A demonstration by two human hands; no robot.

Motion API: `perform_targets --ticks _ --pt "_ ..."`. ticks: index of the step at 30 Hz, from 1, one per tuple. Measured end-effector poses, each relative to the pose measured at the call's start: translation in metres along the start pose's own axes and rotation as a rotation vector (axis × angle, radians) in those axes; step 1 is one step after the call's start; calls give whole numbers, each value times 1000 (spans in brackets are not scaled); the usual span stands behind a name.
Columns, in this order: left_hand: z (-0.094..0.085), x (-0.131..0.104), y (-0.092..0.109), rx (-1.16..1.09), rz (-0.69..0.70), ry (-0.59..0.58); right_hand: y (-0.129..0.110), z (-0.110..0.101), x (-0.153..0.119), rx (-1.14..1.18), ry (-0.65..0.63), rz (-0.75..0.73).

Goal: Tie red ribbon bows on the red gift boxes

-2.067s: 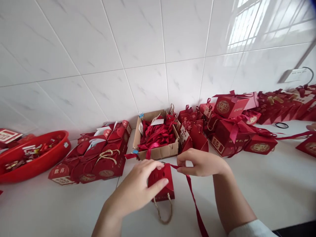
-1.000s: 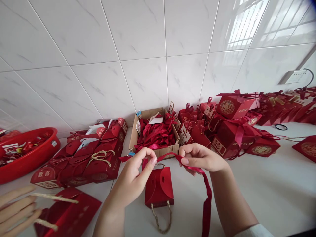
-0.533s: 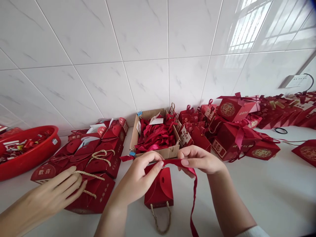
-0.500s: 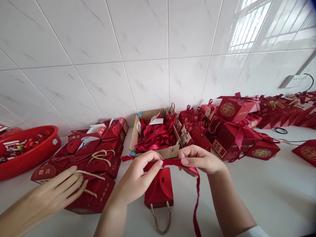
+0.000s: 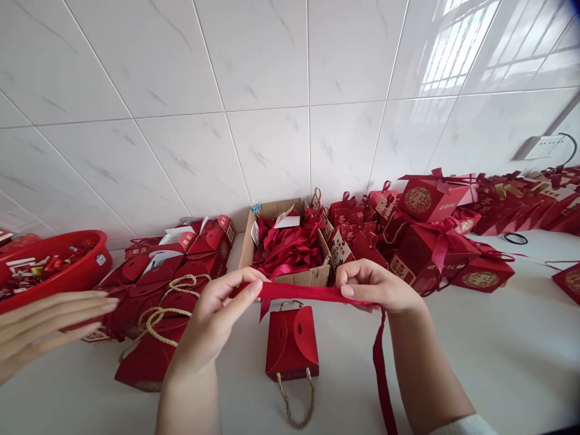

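Between my two hands a dark red ribbon is stretched level. My left hand pinches it near one end, and a short tail hangs beside the fingers. My right hand pinches it further along, its long loose end dropping down past my wrist. Below the ribbon a small red gift box sits on the white table, its curved top flaps folded over, with a twisted cord handle lying toward me and another at the far side. Just behind my hands stands a cardboard box filled with red ribbons.
At the left, another person's hand is over several red boxes with cord handles. A red basin holds small wrapped items. Ribbon-tied boxes are piled at the right, near a black ring. A tiled wall stands behind.
My hands have moved apart, drawing a longer stretch of ribbon between them and uncovering more of the gift box. The other person's hand has let go of a cord handle and moved left.
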State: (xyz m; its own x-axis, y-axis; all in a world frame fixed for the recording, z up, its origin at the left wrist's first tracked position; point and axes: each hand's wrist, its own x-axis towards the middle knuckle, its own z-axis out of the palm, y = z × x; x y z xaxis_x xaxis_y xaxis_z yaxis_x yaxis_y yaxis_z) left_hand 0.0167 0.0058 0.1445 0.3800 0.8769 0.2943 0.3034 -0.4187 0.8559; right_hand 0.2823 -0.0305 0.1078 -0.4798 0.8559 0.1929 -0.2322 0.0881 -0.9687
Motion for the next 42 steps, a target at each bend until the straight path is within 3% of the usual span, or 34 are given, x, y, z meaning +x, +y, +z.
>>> perform_targets --ticks 9,14,23,26,28,33,35,39,42 --pt "-33 0 -15 -498 -50 281 -2 -11 -9 -153 69 68" --pt "-46 0 -20 -576 16 438 -5 -15 -13 -206 91 79" --pt "-61 -6 -24 -633 -8 528 -9 -29 -32 -242 152 23" --pt "-65 -8 -30 -477 20 472 -11 -37 -44 -332 189 63" --pt "-66 -9 -32 -315 -22 365 -15 -39 -51 -472 178 127" --pt "-47 -8 -14 110 2 -179 -25 -25 -53 -886 220 175" --pt "-28 -7 -3 187 12 -300 -25 -11 -43 -843 232 105" --pt "11 -9 10 180 23 -385 -13 24 -11 -500 21 -49" --pt "25 -11 12 204 44 -394 -1 43 7 -346 -52 14"
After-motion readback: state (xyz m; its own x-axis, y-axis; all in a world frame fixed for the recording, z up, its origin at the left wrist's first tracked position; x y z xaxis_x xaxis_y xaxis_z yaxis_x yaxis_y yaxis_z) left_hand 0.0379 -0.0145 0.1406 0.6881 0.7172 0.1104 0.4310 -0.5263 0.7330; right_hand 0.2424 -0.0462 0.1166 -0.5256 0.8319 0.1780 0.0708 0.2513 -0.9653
